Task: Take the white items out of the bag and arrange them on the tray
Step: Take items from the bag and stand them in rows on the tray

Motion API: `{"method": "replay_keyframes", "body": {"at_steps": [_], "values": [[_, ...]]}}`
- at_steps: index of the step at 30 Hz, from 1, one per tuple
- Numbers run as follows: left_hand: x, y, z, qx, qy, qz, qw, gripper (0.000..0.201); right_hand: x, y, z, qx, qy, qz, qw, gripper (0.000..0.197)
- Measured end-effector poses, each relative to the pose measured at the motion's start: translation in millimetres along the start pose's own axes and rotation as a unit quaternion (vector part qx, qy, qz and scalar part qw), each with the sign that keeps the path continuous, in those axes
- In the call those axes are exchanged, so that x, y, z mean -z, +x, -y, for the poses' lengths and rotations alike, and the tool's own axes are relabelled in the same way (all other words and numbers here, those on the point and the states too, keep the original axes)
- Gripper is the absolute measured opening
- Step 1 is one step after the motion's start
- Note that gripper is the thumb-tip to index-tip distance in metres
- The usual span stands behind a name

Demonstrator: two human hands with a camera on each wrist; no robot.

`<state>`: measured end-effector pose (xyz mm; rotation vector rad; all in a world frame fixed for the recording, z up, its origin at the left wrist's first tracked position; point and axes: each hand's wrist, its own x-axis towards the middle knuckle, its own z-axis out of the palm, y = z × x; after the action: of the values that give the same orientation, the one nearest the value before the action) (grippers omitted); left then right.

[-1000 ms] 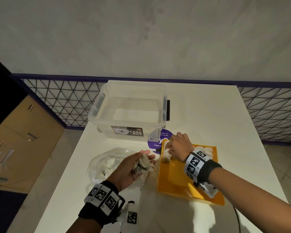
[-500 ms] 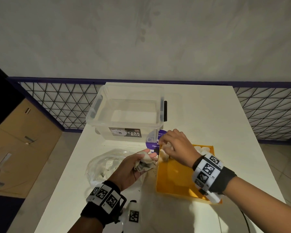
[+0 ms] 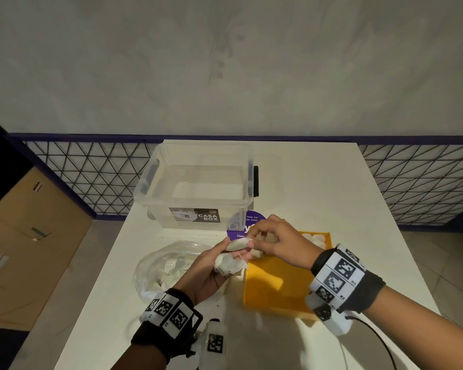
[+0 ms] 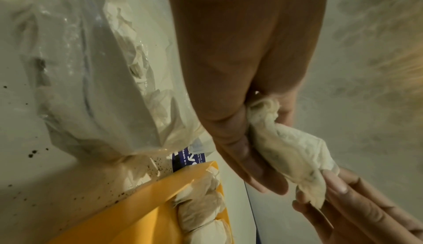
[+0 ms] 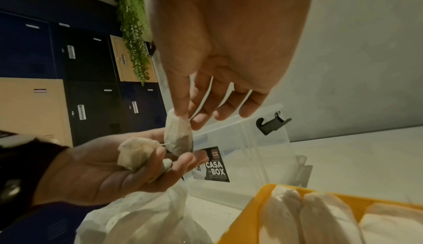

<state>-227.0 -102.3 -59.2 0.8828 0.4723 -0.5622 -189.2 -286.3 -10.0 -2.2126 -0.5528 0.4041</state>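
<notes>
My left hand (image 3: pixel 231 259) is palm up just left of the yellow tray (image 3: pixel 275 289) and grips a small bunch of white sachets (image 3: pixel 229 265). My right hand (image 3: pixel 251 240) reaches across and pinches one white sachet (image 5: pixel 178 137) between thumb and forefinger, right at the left hand's fingertips. That sachet (image 4: pixel 290 150) still touches the bunch. Several white sachets (image 3: pixel 316 240) lie in a row along the tray's far edge, also seen up close as sachets (image 5: pixel 320 217). The clear plastic bag (image 3: pixel 166 265) lies left of the tray with more white items inside.
An empty clear storage box (image 3: pixel 193 202) with a black latch stands behind the bag. A purple sticker (image 3: pixel 249 222) is on the white table (image 3: pixel 318 182). A black cable (image 3: pixel 380 340) runs off my right wrist. The table drops off to floor on both sides.
My right hand has left the tray's far-left corner, moved left to my left hand, and taken hold of one sachet there. My left hand has risen slightly with its bunch.
</notes>
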Motion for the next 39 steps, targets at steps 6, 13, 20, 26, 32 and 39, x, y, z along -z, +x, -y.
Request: {"method": "replay_keyframes", "body": {"at_steps": [6, 13, 20, 26, 32, 39], "values": [[1.8, 1.2, 0.8, 0.006, 0.004, 0.002, 1.0, 0.034, 12.6, 0.8, 1.4, -0.019, 0.036, -0.051, 0.998, 0.013], [15.7, 1.1, 3.3, -0.025, 0.059, 0.037, 0.997, 0.054, 25.9, 4.2, -21.7, -0.014, -0.212, -0.06, 0.975, 0.019], [19.0, 4.0, 2.4, -0.064, 0.048, 0.038, 0.996, 0.051, 7.8, 10.0, -53.9, -0.124, -0.189, 0.002, 0.974, 0.021], [19.7, 6.4, 3.0, -0.067, 0.027, 0.037, 0.997, 0.051, -15.1, 22.7, -78.7, -0.159, -0.197, 0.03, 0.967, 0.02], [19.1, 8.4, 0.7, -0.062, 0.027, 0.017, 0.998, 0.036, -25.4, 30.2, -94.4, -0.173, -0.229, -0.005, 0.958, 0.017], [12.6, 12.6, -1.2, -0.06, 0.014, 0.014, 0.998, 0.038, -24.6, 27.0, -90.5, -0.114, -0.259, -0.07, 0.957, 0.024]]}}
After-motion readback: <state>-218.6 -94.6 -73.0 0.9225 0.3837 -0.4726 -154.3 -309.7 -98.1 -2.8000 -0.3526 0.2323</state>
